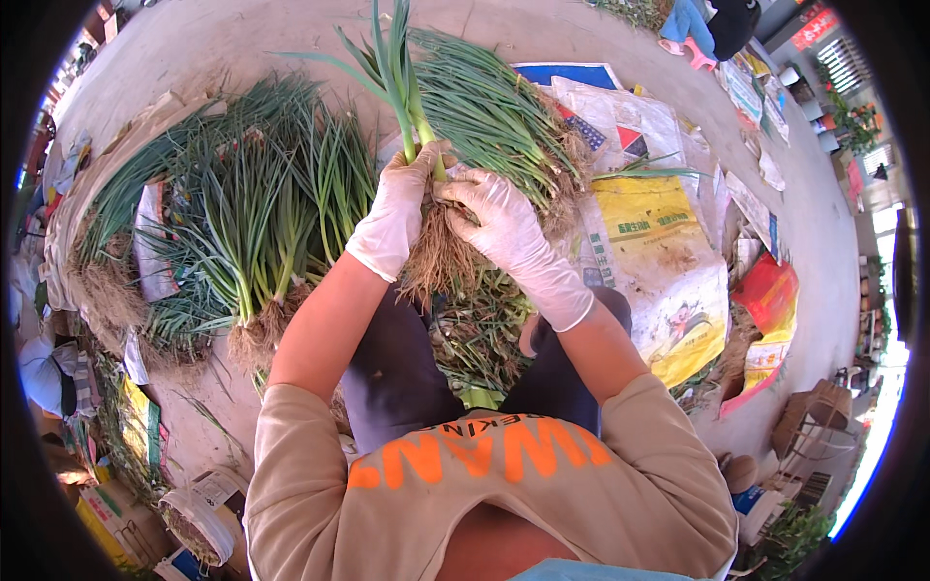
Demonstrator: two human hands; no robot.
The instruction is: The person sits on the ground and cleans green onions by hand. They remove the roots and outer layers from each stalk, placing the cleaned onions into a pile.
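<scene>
Both my hands wear thin white gloves. My left hand [398,210] grips the pale stalks of a few green onions [407,94], whose leaves point up and away from me. Close on its right, the fingers of my right hand [494,218] pinch at the base of the same plants, just above their brown roots [443,254]. Whether a loose leaf lies between those fingers is hidden. Beyond my hands lies a large bundle of green onions [487,109], roots to the right. More green onions [269,210] are heaped to the left, roots towards me.
Plant trimmings [479,334] lie between my legs. Printed woven sacks [654,240] spread on the floor to the right, with a red and yellow sack [770,312] farther out. A white bucket [200,516] stands at lower left. Another person [690,29] is at the upper right.
</scene>
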